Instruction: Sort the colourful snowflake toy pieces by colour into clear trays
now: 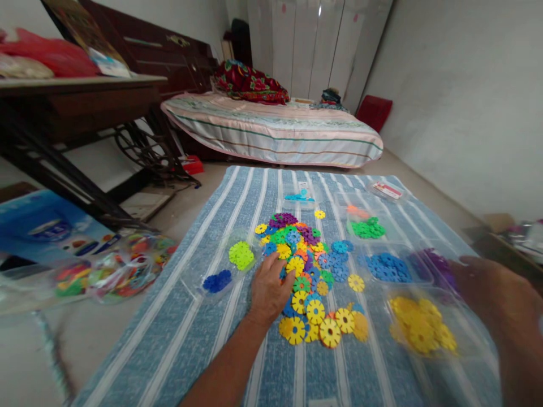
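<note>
My left hand (271,287) reaches into the left side of a mixed pile of notched plastic discs (303,282), yellow, blue, green, purple and orange. Its thumb and fingers are apart and touch the discs; no disc is clearly held. My right hand (494,285), smeared by motion, is at the right edge beside a container of purple discs (441,270); its grip cannot be made out. Near it are clear containers with blue discs (388,267) and yellow discs (424,325). Left of the pile, another container holds lime discs (241,255) and dark blue discs (217,281).
Farther back on the striped cloth (212,249) are containers with green discs (368,228) and light blue pieces (299,196), and a clear box with a red label (387,190). Bags of colourful pieces (123,271) lie at left, below a sewing-machine table (80,85). A bed (271,133) stands behind.
</note>
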The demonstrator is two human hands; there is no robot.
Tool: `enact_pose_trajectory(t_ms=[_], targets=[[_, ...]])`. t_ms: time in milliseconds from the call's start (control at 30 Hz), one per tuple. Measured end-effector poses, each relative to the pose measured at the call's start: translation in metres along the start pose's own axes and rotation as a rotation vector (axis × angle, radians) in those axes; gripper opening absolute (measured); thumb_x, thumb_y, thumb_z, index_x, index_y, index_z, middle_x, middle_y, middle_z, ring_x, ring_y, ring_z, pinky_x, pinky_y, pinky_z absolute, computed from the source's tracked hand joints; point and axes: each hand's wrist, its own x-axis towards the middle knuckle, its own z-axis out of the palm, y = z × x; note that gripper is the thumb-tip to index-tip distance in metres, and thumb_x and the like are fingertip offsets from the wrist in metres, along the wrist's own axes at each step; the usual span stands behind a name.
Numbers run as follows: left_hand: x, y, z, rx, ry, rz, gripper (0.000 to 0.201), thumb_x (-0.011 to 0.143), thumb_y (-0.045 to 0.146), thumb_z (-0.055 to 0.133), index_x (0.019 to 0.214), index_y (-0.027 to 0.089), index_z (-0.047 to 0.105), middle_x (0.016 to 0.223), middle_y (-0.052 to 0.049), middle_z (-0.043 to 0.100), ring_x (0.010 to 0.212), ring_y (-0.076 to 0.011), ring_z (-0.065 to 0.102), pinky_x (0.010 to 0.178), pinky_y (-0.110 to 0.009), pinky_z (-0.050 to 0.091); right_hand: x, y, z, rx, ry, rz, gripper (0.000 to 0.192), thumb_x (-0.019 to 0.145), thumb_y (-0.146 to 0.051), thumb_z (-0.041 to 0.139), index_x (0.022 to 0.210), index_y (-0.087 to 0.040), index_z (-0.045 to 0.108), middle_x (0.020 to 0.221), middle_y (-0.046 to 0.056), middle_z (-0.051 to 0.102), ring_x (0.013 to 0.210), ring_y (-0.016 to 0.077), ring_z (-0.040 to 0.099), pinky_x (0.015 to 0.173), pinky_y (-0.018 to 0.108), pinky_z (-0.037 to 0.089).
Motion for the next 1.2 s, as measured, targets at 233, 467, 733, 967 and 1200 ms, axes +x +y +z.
enact_pose_trajectory(t_ms=[233, 467, 733, 967, 1200], targets=[[-0.001, 0.003, -0.003, 0.019, -0.094, 0.090, 0.037, 0.076, 0.036, 0.063, 0.108, 0.017, 0.061, 0.119, -0.014, 0.058, 0.114, -0.0303, 0.051, 0.097, -0.049, 0.042, -0.069, -0.149, 0.009, 0.231, -0.371, -0.523, 0.032, 0.089, -0.034, 0.038, 0.090, -0.023, 0.069, 0.092, 0.005, 0.070, 0.081, 0.0193, 0.064, 0.067, 0.027, 0.041], [-0.001, -0.001, -0.003, -0.008, -0.043, 0.105, 0.026, 0.076, 0.028, 0.060, 0.099, 0.015, 0.060, 0.113, -0.014, 0.061, 0.108, -0.0273, 0.054, 0.094, -0.046, 0.046, -0.076, -0.202, 0.052, 0.317, -0.432, -0.585, 0.032, 0.087, -0.035, 0.042, 0.069, -0.026, 0.067, 0.068, 0.007, 0.068, 0.063, 0.0195, 0.063, 0.049, 0.028, 0.032], [-0.001, 0.002, -0.003, -0.058, -0.050, 0.132, 0.031, 0.078, 0.015, 0.052, 0.107, 0.016, 0.058, 0.110, -0.009, 0.064, 0.107, -0.0239, 0.054, 0.095, -0.045, 0.045, -0.077, -0.192, 0.064, 0.437, -0.417, -0.537, 0.024, 0.083, -0.037, 0.048, 0.068, -0.030, 0.065, 0.068, 0.004, 0.069, 0.062, 0.0183, 0.064, 0.049, 0.029, 0.038], [0.002, 0.006, -0.008, -0.077, -0.095, 0.130, 0.037, 0.071, 0.008, 0.050, 0.105, 0.015, 0.061, 0.106, -0.008, 0.065, 0.105, -0.0235, 0.054, 0.096, -0.042, 0.044, -0.062, -0.131, 0.024, 0.443, -0.213, -0.340, 0.027, 0.081, -0.045, 0.047, 0.071, -0.028, 0.066, 0.060, 0.000, 0.066, 0.057, 0.0187, 0.061, 0.053, 0.030, 0.041], [0.002, 0.012, -0.009, -0.055, -0.095, 0.125, 0.025, 0.072, 0.015, 0.055, 0.096, 0.016, 0.063, 0.097, -0.008, 0.064, 0.099, -0.0236, 0.055, 0.091, -0.041, 0.046, 0.003, 0.016, 0.014, 0.020, 0.066, 0.108, 0.035, 0.068, -0.058, 0.056, 0.076, -0.029, 0.074, 0.059, 0.011, 0.063, 0.043, 0.0175, 0.052, 0.044, 0.034, 0.026]])
